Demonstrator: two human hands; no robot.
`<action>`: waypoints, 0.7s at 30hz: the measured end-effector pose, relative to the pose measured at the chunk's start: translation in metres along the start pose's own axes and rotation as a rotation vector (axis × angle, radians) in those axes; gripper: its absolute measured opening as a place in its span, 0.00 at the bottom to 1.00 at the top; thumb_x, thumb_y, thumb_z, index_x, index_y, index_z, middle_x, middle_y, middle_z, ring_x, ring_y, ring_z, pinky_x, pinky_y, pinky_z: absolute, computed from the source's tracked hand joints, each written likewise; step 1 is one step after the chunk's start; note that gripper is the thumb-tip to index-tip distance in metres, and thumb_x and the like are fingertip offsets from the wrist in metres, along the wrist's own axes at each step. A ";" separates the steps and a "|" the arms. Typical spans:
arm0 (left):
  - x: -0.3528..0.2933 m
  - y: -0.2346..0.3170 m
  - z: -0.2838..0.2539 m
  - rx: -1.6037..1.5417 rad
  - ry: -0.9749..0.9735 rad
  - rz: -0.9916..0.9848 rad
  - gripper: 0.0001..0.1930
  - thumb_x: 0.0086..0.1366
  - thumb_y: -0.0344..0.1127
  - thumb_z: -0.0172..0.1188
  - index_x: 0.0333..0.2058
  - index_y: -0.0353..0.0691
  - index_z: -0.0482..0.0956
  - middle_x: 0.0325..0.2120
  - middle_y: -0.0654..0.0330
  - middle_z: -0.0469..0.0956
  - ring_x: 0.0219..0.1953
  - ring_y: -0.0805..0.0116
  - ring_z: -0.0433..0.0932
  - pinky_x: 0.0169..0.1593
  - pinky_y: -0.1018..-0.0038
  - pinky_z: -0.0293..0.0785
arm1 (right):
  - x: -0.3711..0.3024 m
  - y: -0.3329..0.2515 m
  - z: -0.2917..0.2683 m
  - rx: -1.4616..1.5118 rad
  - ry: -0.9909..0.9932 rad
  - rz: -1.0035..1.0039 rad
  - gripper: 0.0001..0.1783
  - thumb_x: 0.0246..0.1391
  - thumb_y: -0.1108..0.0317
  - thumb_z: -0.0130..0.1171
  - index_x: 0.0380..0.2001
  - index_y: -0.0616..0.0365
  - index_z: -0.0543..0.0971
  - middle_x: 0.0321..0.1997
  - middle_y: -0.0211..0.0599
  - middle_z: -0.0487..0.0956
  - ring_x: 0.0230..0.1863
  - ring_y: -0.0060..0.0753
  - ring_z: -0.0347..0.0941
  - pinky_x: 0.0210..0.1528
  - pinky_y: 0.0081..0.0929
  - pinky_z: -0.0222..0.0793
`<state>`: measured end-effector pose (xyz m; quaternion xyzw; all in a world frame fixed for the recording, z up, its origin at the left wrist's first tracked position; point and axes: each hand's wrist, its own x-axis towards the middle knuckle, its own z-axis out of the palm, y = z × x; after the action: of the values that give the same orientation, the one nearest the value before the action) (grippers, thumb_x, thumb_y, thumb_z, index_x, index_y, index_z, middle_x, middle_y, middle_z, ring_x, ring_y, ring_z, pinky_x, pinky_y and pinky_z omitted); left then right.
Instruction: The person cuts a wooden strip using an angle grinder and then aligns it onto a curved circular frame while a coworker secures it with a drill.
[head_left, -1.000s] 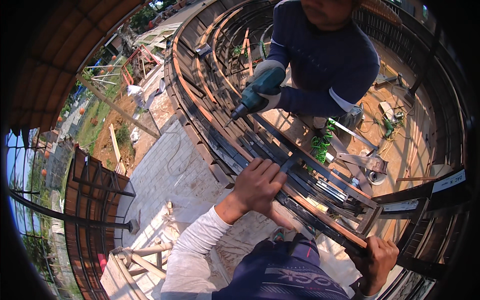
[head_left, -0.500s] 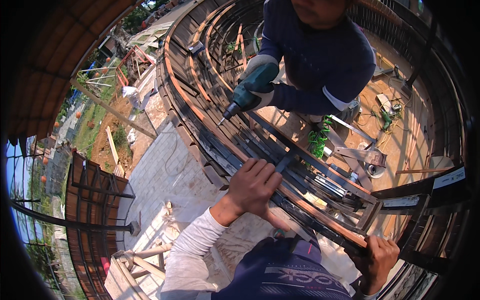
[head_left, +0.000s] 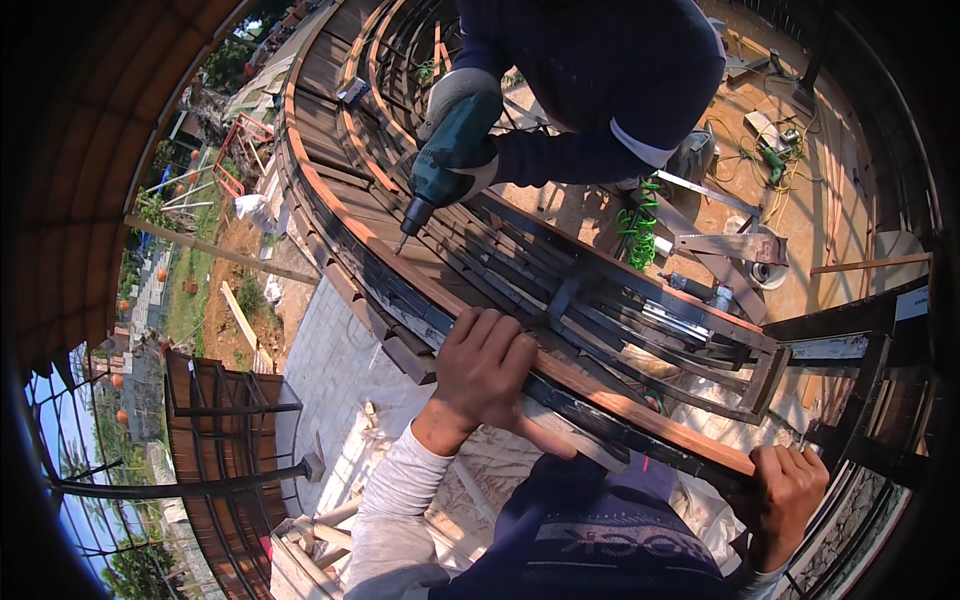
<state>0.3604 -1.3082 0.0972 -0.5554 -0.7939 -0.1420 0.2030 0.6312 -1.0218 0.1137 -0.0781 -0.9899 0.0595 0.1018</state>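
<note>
My left hand (head_left: 482,372) is closed over a long reddish-brown wooden strip (head_left: 645,412), fingers on top and thumb along the side toward me. The strip lies on the rim of a curved dark metal frame (head_left: 655,446). At the strip's right end, my right hand (head_left: 788,490) is closed round it. Across the frame, a co-worker's gloved hands hold a teal power drill (head_left: 450,155). Its bit points down at the strip, up and left of my left hand; whether it touches cannot be made out.
Inside the curve are a handsaw (head_left: 728,246), a green coiled hose (head_left: 640,225) and a green power tool (head_left: 773,165) with cables on the ground. Pale paving (head_left: 340,330) lies to the left outside the curve. A timber trestle (head_left: 315,545) stands at the lower left.
The view has shifted a little. The co-worker leans further over the frame, and the drill appears farther left. Both my hands keep their hold on the strip.
</note>
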 end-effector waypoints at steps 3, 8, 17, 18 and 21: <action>-0.002 -0.003 0.003 0.008 0.014 0.024 0.44 0.34 0.78 0.62 0.27 0.35 0.73 0.26 0.53 0.71 0.29 0.52 0.74 0.41 0.60 0.71 | 0.002 -0.003 -0.003 0.010 0.001 0.017 0.17 0.35 0.58 0.69 0.23 0.54 0.74 0.19 0.33 0.68 0.23 0.37 0.71 0.27 0.35 0.57; 0.006 0.004 -0.003 -0.029 0.019 -0.015 0.44 0.35 0.78 0.62 0.27 0.35 0.73 0.26 0.53 0.71 0.28 0.52 0.74 0.40 0.60 0.71 | 0.004 -0.005 -0.004 0.019 -0.002 0.029 0.17 0.34 0.58 0.70 0.23 0.54 0.74 0.20 0.34 0.68 0.23 0.38 0.70 0.28 0.35 0.57; 0.004 0.003 -0.001 -0.013 0.012 -0.006 0.45 0.34 0.80 0.62 0.28 0.35 0.74 0.26 0.53 0.71 0.28 0.52 0.74 0.40 0.60 0.71 | 0.006 -0.009 -0.006 0.007 -0.006 0.040 0.13 0.37 0.63 0.66 0.23 0.55 0.74 0.20 0.35 0.68 0.23 0.39 0.70 0.29 0.36 0.58; 0.004 0.002 -0.001 -0.013 0.011 -0.008 0.45 0.34 0.80 0.62 0.28 0.35 0.74 0.26 0.53 0.71 0.28 0.52 0.74 0.40 0.60 0.71 | 0.006 -0.008 -0.005 0.005 0.001 0.039 0.12 0.37 0.63 0.65 0.23 0.56 0.74 0.20 0.35 0.68 0.23 0.39 0.70 0.29 0.36 0.58; 0.001 0.001 0.001 0.000 0.011 -0.002 0.46 0.34 0.80 0.62 0.28 0.35 0.74 0.26 0.53 0.72 0.29 0.52 0.74 0.40 0.60 0.71 | 0.005 -0.006 -0.003 0.003 0.008 0.024 0.12 0.37 0.63 0.65 0.23 0.56 0.73 0.20 0.35 0.68 0.23 0.39 0.69 0.29 0.36 0.58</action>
<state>0.3606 -1.3065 0.0974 -0.5538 -0.7932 -0.1454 0.2073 0.6258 -1.0267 0.1188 -0.0901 -0.9884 0.0619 0.1052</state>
